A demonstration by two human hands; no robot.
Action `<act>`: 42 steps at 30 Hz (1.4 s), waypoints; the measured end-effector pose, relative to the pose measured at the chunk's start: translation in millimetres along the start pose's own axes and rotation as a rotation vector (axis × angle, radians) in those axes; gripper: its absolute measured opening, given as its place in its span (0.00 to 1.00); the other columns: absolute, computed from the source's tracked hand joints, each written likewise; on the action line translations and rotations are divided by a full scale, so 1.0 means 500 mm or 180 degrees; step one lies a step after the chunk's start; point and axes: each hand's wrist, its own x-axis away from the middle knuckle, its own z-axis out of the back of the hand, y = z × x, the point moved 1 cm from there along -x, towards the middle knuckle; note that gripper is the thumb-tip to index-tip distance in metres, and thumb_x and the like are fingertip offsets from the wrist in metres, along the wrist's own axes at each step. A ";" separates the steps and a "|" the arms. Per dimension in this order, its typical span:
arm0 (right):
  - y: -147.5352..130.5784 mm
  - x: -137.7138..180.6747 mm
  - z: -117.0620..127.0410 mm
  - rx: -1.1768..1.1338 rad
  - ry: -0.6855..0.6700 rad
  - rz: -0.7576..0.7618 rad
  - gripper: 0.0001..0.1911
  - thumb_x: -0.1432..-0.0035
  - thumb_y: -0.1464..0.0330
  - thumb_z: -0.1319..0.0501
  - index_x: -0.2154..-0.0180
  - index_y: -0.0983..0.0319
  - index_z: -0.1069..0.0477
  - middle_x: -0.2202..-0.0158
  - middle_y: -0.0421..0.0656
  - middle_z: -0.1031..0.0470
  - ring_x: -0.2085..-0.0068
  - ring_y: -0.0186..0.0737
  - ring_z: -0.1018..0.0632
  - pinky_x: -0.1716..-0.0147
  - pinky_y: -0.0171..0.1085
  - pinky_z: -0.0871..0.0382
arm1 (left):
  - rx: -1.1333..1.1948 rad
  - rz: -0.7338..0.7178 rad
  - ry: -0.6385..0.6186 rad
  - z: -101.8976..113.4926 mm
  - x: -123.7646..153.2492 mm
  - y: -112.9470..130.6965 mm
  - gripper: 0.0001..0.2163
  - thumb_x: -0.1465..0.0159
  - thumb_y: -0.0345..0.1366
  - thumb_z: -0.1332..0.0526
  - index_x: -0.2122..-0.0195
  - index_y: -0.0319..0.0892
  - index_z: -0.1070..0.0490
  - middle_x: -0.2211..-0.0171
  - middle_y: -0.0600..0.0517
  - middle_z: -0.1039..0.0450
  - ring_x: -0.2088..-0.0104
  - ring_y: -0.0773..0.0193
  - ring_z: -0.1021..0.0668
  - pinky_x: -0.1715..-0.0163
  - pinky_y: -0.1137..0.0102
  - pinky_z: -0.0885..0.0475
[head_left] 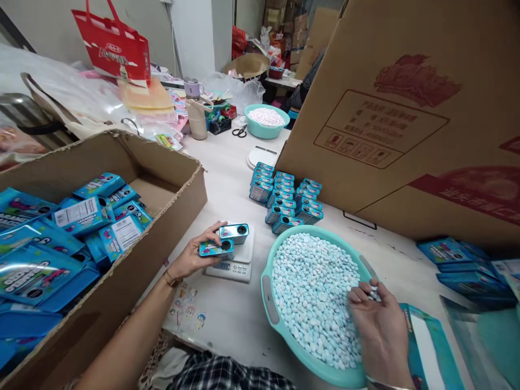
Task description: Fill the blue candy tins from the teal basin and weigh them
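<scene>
My left hand (195,253) grips a small blue tin (216,248) with a dark round hole in its top. A second tin (234,232) is just behind it at my fingertips, over the digital scale (244,269); whether it rests on the plate I cannot tell. My right hand (379,325), palm up with curled fingers, holds several pale blue candies (374,293). It is above the right side of a turquoise basin (270,314) full of pale blue and white candies (312,287). Beyond the basin, rows of blue tins (281,203) stand on the table.
A cardboard box (162,216) of blue packages (85,214) stands left. A large carton (385,108) rises on the right, with more blue packages (455,260) by it. Farther back are a second basin (266,130), scissors (239,131), a white scale (260,156) and a beige tumbler (197,119).
</scene>
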 end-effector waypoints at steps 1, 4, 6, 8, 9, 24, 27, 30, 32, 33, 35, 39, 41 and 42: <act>0.003 -0.003 0.000 0.0383 -0.0049 0.0168 0.10 0.49 0.63 0.35 0.68 0.59 0.34 0.73 0.36 0.40 0.76 0.31 0.38 0.80 0.31 0.42 | -0.0014 -0.0027 0.0086 0.008 0.019 0.009 0.14 0.44 0.41 0.28 0.64 0.42 0.30 0.33 0.38 0.42 0.30 0.46 0.43 0.33 0.47 0.51; 0.014 -0.011 -0.003 0.2337 -0.0366 0.1099 0.15 0.43 0.55 0.39 0.62 0.59 0.29 0.66 0.42 0.30 0.67 0.39 0.29 0.70 0.39 0.33 | -0.0069 -0.0044 0.0374 0.023 0.096 0.027 0.11 0.43 0.37 0.29 0.65 0.43 0.30 0.33 0.42 0.40 0.30 0.47 0.42 0.32 0.47 0.50; 0.028 -0.010 -0.007 0.3764 -0.0830 0.1719 0.19 0.38 0.53 0.44 0.56 0.59 0.27 0.58 0.47 0.27 0.55 0.48 0.27 0.55 0.49 0.32 | -0.0103 0.0018 0.0437 0.017 0.151 0.029 0.09 0.42 0.34 0.30 0.65 0.43 0.30 0.39 0.44 0.34 0.33 0.47 0.37 0.34 0.47 0.43; 0.049 -0.002 -0.013 0.4703 -0.1262 0.2104 0.24 0.37 0.51 0.46 0.49 0.60 0.30 0.51 0.51 0.28 0.47 0.55 0.30 0.46 0.56 0.37 | -0.0100 0.0116 0.0348 -0.007 0.196 0.022 0.07 0.41 0.31 0.31 0.64 0.44 0.29 0.47 0.46 0.29 0.37 0.48 0.31 0.38 0.49 0.37; 0.060 0.004 -0.016 0.4969 -0.1366 0.2231 0.27 0.38 0.49 0.46 0.47 0.61 0.32 0.50 0.53 0.29 0.45 0.58 0.31 0.46 0.57 0.37 | -0.0071 0.0166 0.0257 -0.026 0.212 0.016 0.07 0.40 0.31 0.32 0.63 0.45 0.28 0.50 0.47 0.28 0.40 0.48 0.30 0.39 0.50 0.35; 0.027 0.008 0.003 0.2861 -0.0590 0.0291 0.17 0.45 0.53 0.34 0.59 0.56 0.27 0.61 0.43 0.26 0.66 0.37 0.26 0.72 0.33 0.31 | 0.0184 0.0378 -0.0670 -0.163 0.184 -0.032 0.35 0.49 0.34 0.27 0.39 0.50 0.34 0.42 0.46 0.32 0.41 0.47 0.29 0.40 0.54 0.33; 0.009 0.011 -0.007 0.0679 -0.0530 -0.0756 0.12 0.48 0.63 0.32 0.63 0.58 0.31 0.71 0.37 0.36 0.76 0.28 0.36 0.82 0.26 0.38 | -0.0168 0.0331 0.0122 -0.102 0.163 -0.007 0.37 0.47 0.40 0.26 0.38 0.50 0.37 0.39 0.45 0.36 0.39 0.47 0.32 0.37 0.54 0.36; 0.000 0.013 -0.040 -0.0491 -0.0590 -0.1209 0.13 0.50 0.71 0.33 0.66 0.58 0.36 0.73 0.36 0.38 0.75 0.29 0.32 0.80 0.26 0.31 | -0.0999 -0.0159 0.0938 -0.053 0.090 0.032 0.33 0.43 0.39 0.28 0.38 0.48 0.38 0.42 0.45 0.33 0.40 0.51 0.30 0.38 0.55 0.35; 0.002 0.016 -0.082 -0.0704 -0.0763 -0.1238 0.13 0.50 0.73 0.34 0.67 0.57 0.38 0.73 0.35 0.37 0.75 0.29 0.31 0.80 0.25 0.30 | -0.1666 -0.0476 0.0970 -0.037 0.025 0.052 0.32 0.42 0.40 0.29 0.38 0.47 0.38 0.42 0.44 0.32 0.41 0.52 0.29 0.39 0.56 0.34; 0.006 0.020 -0.110 -0.0752 -0.0915 -0.1244 0.13 0.49 0.73 0.35 0.68 0.57 0.38 0.74 0.35 0.38 0.77 0.28 0.32 0.81 0.24 0.32 | -0.1921 -0.0658 0.0896 -0.034 -0.007 0.059 0.31 0.42 0.41 0.29 0.38 0.46 0.37 0.43 0.44 0.32 0.41 0.52 0.29 0.40 0.56 0.34; 0.020 0.034 -0.182 -0.0858 -0.1232 -0.1262 0.11 0.45 0.72 0.36 0.69 0.57 0.39 0.76 0.33 0.41 0.81 0.25 0.36 0.85 0.24 0.38 | -0.2276 -0.0890 0.0720 -0.033 -0.061 0.064 0.29 0.41 0.42 0.30 0.40 0.44 0.35 0.44 0.43 0.30 0.43 0.51 0.29 0.41 0.55 0.34; 0.067 0.068 -0.351 -0.0905 -0.1496 -0.1262 0.11 0.39 0.68 0.39 0.71 0.59 0.40 0.79 0.31 0.45 0.84 0.24 0.41 0.89 0.25 0.47 | -0.2606 -0.0882 0.0479 -0.043 -0.114 0.049 0.24 0.42 0.45 0.29 0.48 0.42 0.29 0.50 0.45 0.25 0.48 0.50 0.25 0.45 0.54 0.33; 0.096 0.081 -0.425 -0.0847 -0.1459 -0.1080 0.12 0.36 0.65 0.42 0.72 0.60 0.39 0.80 0.30 0.46 0.84 0.24 0.43 0.88 0.26 0.50 | -0.2591 -0.0813 0.0403 -0.048 -0.119 0.041 0.20 0.42 0.45 0.29 0.51 0.42 0.27 0.53 0.46 0.23 0.50 0.52 0.24 0.47 0.56 0.33; 0.111 0.085 -0.456 -0.0827 -0.1443 -0.0973 0.13 0.36 0.64 0.42 0.72 0.60 0.39 0.80 0.30 0.45 0.84 0.25 0.43 0.88 0.27 0.49 | -0.2543 -0.0787 0.0382 -0.050 -0.119 0.038 0.19 0.42 0.44 0.29 0.52 0.42 0.26 0.54 0.47 0.23 0.52 0.53 0.24 0.47 0.57 0.33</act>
